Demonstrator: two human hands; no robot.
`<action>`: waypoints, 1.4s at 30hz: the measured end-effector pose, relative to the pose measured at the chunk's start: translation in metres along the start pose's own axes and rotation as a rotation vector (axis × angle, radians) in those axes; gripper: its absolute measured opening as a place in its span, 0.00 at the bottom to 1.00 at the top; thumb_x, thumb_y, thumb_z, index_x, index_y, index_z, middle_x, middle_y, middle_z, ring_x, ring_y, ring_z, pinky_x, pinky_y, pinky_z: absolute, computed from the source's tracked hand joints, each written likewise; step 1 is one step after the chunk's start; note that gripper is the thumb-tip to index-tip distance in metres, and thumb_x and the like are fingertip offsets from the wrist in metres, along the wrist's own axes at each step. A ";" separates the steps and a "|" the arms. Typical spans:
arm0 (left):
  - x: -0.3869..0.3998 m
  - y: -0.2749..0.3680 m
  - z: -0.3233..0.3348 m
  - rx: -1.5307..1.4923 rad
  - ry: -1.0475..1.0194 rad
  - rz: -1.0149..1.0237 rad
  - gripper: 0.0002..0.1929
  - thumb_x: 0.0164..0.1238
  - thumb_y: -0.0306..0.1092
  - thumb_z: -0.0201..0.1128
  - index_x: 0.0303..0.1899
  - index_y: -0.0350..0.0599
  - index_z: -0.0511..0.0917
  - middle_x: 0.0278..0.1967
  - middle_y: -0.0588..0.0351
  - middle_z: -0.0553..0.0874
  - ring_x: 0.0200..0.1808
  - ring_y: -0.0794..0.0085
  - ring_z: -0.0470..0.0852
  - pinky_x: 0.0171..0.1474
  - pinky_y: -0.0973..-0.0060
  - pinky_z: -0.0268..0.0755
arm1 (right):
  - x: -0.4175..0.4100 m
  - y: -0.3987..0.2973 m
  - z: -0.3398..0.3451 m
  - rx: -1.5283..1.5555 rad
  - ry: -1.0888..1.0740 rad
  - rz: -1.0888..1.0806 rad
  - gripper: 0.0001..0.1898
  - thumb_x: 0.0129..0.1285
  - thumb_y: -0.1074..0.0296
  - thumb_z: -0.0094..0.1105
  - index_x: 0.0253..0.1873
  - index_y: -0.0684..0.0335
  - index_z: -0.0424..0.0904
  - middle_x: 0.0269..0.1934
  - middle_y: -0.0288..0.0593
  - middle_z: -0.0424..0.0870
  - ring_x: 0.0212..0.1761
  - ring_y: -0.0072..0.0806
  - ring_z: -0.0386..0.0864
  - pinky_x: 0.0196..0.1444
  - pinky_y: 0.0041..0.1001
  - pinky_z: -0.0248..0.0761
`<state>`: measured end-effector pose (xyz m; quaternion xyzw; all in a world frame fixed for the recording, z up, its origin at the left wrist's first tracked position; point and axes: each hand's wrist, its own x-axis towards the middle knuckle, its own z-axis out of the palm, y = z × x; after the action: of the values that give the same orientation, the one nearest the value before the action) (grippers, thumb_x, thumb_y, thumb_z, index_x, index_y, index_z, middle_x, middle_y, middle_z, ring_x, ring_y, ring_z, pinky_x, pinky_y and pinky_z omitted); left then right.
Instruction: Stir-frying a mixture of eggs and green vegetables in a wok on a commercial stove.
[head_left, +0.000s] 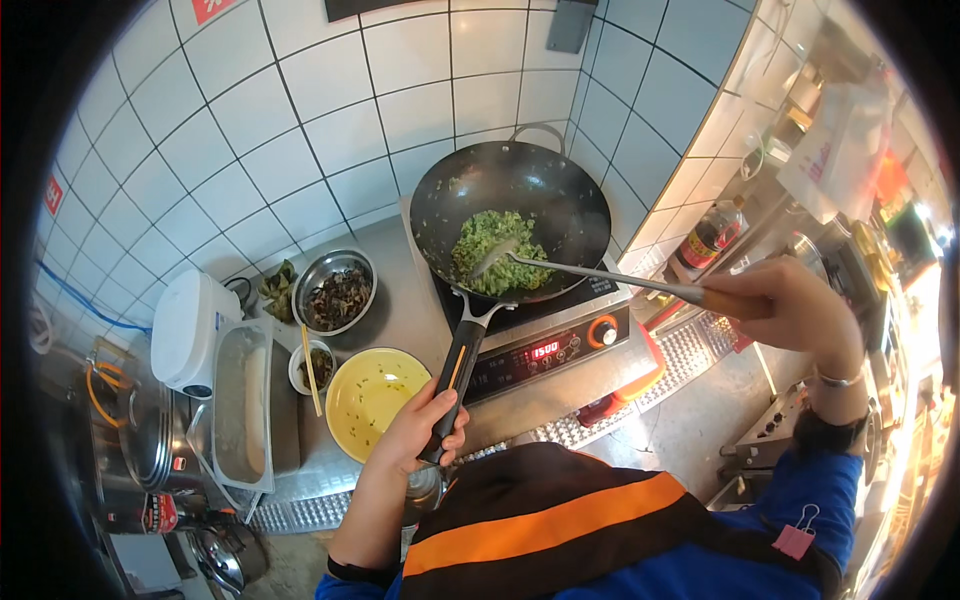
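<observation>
My left hand grips the black handle of a dark wok, which sits on an induction cooker with a lit display. In my right hand is the wooden handle of a long metal spatula. Its blade rests in chopped green vegetables at the wok's bottom. Beside my left hand stands a yellow bowl with green bits stuck inside. A steel bowl of dark, shredded food and a small white bowl with chopsticks across its edge are further left.
A deep steel container and a white appliance stand on the left of the counter. Steel pots are at the far left. A tiled wall rises behind the wok. At right, a dark sauce bottle stands near a shelf.
</observation>
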<state>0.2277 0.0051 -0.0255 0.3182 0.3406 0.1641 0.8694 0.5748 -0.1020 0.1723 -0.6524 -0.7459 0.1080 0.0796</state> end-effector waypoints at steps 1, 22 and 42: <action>0.001 0.001 0.001 0.004 0.000 -0.001 0.08 0.70 0.37 0.46 0.45 0.49 0.62 0.26 0.56 0.70 0.17 0.77 0.68 0.12 0.80 0.62 | -0.008 -0.002 -0.010 0.044 -0.069 0.066 0.22 0.46 0.75 0.57 0.50 0.60 0.76 0.23 0.47 0.77 0.23 0.32 0.76 0.28 0.27 0.68; -0.001 0.007 -0.006 0.054 -0.046 -0.054 0.09 0.70 0.38 0.46 0.47 0.52 0.62 0.27 0.57 0.70 0.18 0.78 0.68 0.14 0.82 0.61 | 0.080 0.058 0.099 0.720 0.086 0.446 0.21 0.50 0.68 0.55 0.52 0.57 0.76 0.14 0.35 0.71 0.12 0.17 0.68 0.12 0.19 0.61; -0.004 0.015 -0.017 0.066 -0.072 -0.046 0.16 0.70 0.39 0.46 0.57 0.51 0.62 0.27 0.56 0.68 0.18 0.78 0.67 0.13 0.83 0.59 | -0.005 0.054 0.040 0.174 0.104 -0.008 0.23 0.44 0.74 0.59 0.50 0.63 0.76 0.28 0.46 0.80 0.25 0.36 0.76 0.30 0.26 0.69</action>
<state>0.2116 0.0218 -0.0228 0.3445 0.3217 0.1213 0.8736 0.6173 -0.1029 0.1198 -0.6448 -0.7312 0.1379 0.1750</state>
